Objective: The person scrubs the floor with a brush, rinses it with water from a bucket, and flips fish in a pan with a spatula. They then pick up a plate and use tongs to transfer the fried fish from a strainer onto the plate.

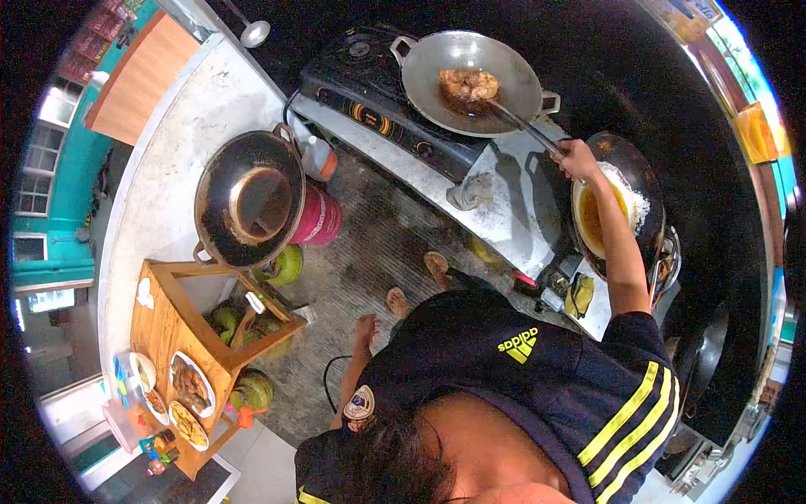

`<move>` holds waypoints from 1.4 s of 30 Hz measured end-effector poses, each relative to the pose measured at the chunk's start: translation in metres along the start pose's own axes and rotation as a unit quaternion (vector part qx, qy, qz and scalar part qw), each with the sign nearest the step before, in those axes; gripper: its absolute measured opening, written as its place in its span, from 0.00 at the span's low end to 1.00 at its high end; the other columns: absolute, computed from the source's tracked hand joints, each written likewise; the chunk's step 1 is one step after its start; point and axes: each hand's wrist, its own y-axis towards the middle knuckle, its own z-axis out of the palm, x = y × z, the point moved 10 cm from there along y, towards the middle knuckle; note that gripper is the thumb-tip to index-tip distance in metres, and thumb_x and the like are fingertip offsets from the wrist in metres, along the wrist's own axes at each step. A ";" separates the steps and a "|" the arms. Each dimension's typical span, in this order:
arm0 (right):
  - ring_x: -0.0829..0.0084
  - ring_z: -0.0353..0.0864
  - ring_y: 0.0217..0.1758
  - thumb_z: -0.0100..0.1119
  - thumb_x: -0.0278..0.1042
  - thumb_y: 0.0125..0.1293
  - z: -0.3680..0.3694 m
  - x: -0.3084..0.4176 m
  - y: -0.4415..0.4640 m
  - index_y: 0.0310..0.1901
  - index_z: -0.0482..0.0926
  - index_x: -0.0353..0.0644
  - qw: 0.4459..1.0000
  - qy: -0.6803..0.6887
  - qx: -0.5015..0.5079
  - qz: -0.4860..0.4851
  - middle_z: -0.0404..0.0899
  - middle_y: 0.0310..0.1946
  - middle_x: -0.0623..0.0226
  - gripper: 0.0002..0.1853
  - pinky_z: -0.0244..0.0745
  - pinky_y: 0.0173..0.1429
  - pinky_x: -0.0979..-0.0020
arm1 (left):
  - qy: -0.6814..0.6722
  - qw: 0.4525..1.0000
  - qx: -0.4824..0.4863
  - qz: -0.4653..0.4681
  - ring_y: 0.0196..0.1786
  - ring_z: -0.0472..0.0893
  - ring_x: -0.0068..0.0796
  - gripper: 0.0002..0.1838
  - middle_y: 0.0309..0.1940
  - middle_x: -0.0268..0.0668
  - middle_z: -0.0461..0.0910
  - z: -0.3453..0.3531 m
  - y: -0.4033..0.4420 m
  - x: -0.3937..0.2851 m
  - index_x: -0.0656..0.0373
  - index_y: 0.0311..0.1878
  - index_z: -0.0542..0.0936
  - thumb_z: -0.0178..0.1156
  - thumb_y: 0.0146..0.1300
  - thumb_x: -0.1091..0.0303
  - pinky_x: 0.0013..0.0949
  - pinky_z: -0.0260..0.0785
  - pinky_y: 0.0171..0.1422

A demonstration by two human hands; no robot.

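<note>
My right hand (577, 161) is closed around the handle of a long metal cooking utensil (529, 128). Its far end reaches into a silver wok (420, 84) on the stove, at a clump of browned fried food (468, 86). Dark oil or sauce lies beneath the food, and the utensil's head is hidden there. Below my right forearm is a white dish of yellow-brown liquid (606, 220), set in or over a dark wok (640, 168). My left hand (367, 328) hangs low at my side, fingers loosely apart, holding nothing.
A black gas stove (361, 105) sits on the counter beside a crumpled grey cloth (470, 193). Leftward, a dark wok with liquid (290, 155) stands by a pink bucket (317, 217). A wooden table (159, 307) bears plates of food. Green gas cylinders (252, 391) stand beneath.
</note>
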 end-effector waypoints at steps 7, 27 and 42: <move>0.81 0.67 0.11 0.57 0.33 0.58 0.004 -0.009 0.002 0.45 0.76 0.37 0.998 0.048 0.028 -0.009 0.72 0.15 0.70 0.15 0.63 0.15 0.76 | 0.128 0.981 -0.120 0.083 0.30 0.77 0.30 0.18 0.29 0.39 0.79 0.024 -0.025 -0.048 0.62 0.44 0.74 0.50 0.58 0.58 0.33 0.69 0.31; 0.82 0.67 0.14 0.58 0.30 0.56 -0.017 0.032 -0.043 0.49 0.74 0.33 0.990 -0.084 -0.052 -0.101 0.70 0.14 0.70 0.18 0.64 0.19 0.75 | 0.161 0.974 -0.143 0.074 0.28 0.77 0.30 0.17 0.29 0.39 0.79 0.000 -0.004 -0.018 0.61 0.45 0.73 0.50 0.59 0.59 0.34 0.69 0.29; 0.52 0.77 0.38 0.58 0.30 0.52 -0.020 0.159 -0.099 0.48 0.75 0.42 0.884 -0.390 -0.148 -0.210 0.78 0.30 0.50 0.18 0.73 0.42 0.57 | 0.308 0.929 -0.160 0.129 0.34 0.79 0.37 0.21 0.31 0.44 0.79 0.028 -0.001 -0.046 0.64 0.42 0.75 0.47 0.58 0.55 0.38 0.70 0.38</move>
